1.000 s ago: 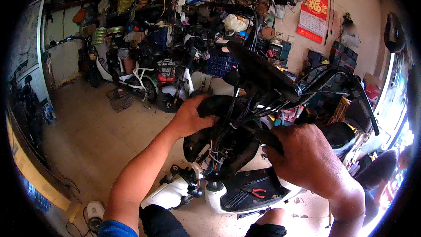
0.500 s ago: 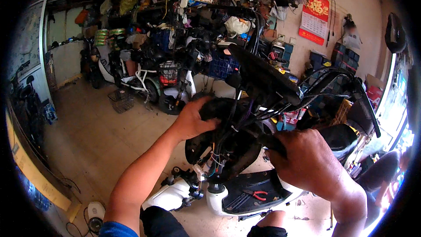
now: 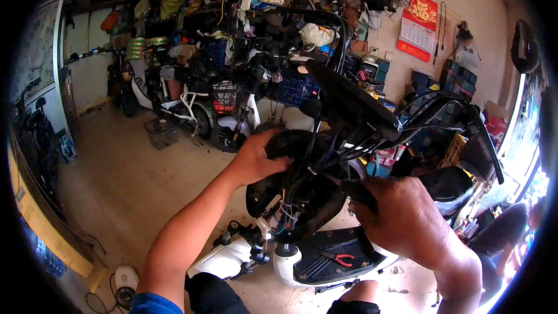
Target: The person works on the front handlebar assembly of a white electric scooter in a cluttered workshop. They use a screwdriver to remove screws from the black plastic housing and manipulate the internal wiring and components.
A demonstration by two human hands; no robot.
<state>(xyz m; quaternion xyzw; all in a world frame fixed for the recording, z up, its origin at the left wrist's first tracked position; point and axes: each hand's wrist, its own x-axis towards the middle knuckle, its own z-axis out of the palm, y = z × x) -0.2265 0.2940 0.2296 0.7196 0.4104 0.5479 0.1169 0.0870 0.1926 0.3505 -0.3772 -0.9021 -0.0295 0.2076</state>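
my left hand (image 3: 256,158) is wrapped over the edge of the black curved plastic shell (image 3: 285,144), thumb pressed on the near side, the other fingers mostly hidden behind it, so i can't tell how they sit back there. over on the other side, my right hand (image 3: 401,212) is closed in a fist, fingers curled tight around a dark handle-like piece (image 3: 361,195), its far end lost among the shadows near the shell. and the shell itself, it's right between my two hands, at the front of the white-and-black scooter (image 3: 286,268), with a bundle of black cables (image 3: 305,170) running down across it! just below, thin coloured wires (image 3: 286,206) spill out beside a small white plastic connector (image 3: 264,228). above it all tilts a broad, flat black panel (image 3: 354,102), more cables trailing beneath. down low, on the black footboard (image 3: 349,239), lie red-handled pliers (image 3: 340,259), dark slim tools (image 3: 314,267) just beside them. further off, a dark wire basket (image 3: 161,134) rests on the tan tiled floor (image 3: 133,180), a blue plastic crate (image 3: 295,88) sits behind the panel, a red-and-white calendar (image 3: 417,26) hangs on the wall, and another person (image 3: 505,229) shows at the right, partly washed out by glare.
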